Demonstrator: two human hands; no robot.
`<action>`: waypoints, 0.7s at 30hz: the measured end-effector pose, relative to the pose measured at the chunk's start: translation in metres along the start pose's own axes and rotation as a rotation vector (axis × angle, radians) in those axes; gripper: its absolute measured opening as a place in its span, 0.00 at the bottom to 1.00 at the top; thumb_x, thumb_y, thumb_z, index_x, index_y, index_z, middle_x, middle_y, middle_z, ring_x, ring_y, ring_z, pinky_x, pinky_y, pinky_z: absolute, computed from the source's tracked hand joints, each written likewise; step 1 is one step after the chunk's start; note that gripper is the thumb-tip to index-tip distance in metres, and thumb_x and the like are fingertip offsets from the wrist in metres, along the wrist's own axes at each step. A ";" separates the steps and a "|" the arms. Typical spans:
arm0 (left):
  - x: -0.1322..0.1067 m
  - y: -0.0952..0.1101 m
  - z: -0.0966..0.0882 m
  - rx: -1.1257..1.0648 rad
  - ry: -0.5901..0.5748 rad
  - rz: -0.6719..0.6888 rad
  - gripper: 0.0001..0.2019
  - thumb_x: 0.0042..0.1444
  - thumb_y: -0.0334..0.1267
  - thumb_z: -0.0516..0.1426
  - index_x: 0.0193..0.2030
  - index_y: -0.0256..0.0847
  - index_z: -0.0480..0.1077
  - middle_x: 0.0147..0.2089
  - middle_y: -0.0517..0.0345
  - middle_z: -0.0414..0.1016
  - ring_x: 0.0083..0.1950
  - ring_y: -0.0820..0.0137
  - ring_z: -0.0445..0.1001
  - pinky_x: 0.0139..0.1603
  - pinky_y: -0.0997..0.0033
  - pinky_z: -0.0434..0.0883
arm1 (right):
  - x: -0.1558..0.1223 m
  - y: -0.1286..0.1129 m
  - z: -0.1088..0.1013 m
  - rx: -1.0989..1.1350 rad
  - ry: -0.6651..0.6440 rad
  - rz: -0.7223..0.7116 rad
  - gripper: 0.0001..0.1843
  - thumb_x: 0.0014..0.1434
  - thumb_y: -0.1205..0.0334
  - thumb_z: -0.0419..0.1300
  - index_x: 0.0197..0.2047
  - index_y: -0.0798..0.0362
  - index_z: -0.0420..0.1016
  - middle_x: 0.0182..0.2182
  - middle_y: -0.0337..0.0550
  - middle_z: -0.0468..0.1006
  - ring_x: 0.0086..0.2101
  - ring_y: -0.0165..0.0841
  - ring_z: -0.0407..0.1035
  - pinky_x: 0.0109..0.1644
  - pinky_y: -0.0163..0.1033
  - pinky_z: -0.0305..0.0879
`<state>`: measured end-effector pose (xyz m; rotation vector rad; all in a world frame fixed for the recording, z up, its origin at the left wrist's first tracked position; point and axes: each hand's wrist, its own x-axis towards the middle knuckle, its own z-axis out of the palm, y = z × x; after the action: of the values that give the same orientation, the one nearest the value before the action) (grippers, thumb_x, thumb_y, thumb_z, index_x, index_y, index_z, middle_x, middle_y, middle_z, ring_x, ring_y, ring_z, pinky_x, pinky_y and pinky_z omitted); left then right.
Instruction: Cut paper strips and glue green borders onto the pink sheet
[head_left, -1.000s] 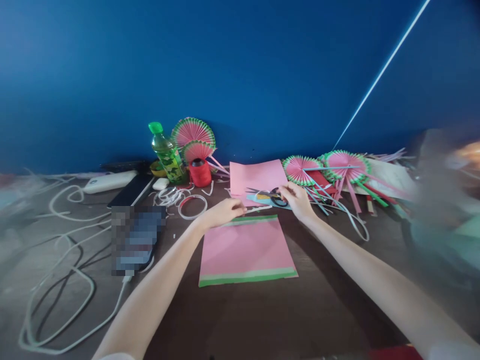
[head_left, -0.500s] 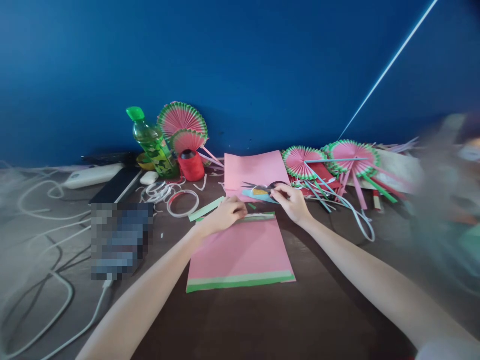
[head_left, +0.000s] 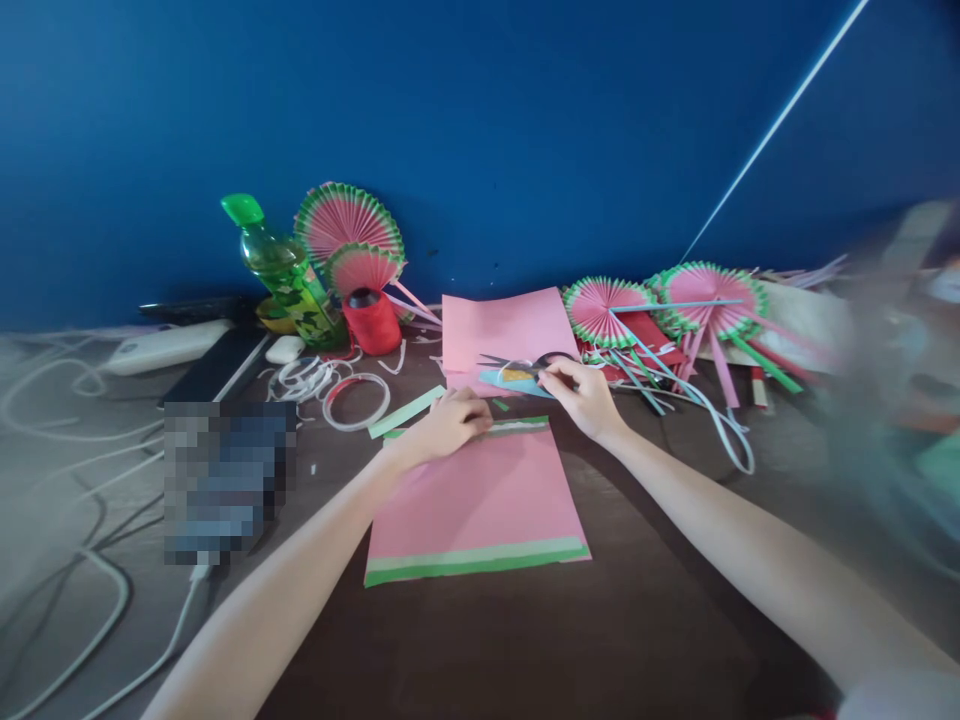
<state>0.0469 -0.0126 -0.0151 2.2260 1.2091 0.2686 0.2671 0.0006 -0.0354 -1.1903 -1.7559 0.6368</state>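
A pink paper sheet (head_left: 480, 500) with green-and-white strips along its near and far edges lies flat on the dark table. My left hand (head_left: 444, 425) rests curled on the sheet's far left corner, fingers pressed together at the strip. My right hand (head_left: 583, 396) reaches just beyond the sheet, its fingertips on the black handles of scissors (head_left: 517, 366), which lie on a blue paper scrap atop another pink sheet (head_left: 504, 325). A loose green strip (head_left: 405, 411) lies left of my left hand.
Pink-and-green folded paper fans stand at the back left (head_left: 349, 220) and lie in a pile at the right (head_left: 675, 305) with long strips. A green bottle (head_left: 281, 270), red thread spool (head_left: 371, 320), tape ring (head_left: 356, 400), white cables (head_left: 67, 420) and a pixelated phone (head_left: 225, 475) crowd the left.
The view has shifted, so everything sits further left. A green strip now lies free left of my left hand. My right hand stays at the scissors.
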 end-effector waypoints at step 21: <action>0.000 0.005 0.001 0.044 -0.009 -0.034 0.10 0.57 0.38 0.48 0.32 0.39 0.68 0.40 0.54 0.66 0.48 0.62 0.61 0.54 0.55 0.54 | -0.001 0.001 -0.001 -0.019 -0.004 -0.011 0.11 0.55 0.58 0.53 0.24 0.53 0.67 0.19 0.37 0.66 0.22 0.27 0.59 0.27 0.35 0.53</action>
<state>0.0513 -0.0148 -0.0126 2.2394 1.2586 0.2199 0.2685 0.0003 -0.0359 -1.1921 -1.7740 0.6181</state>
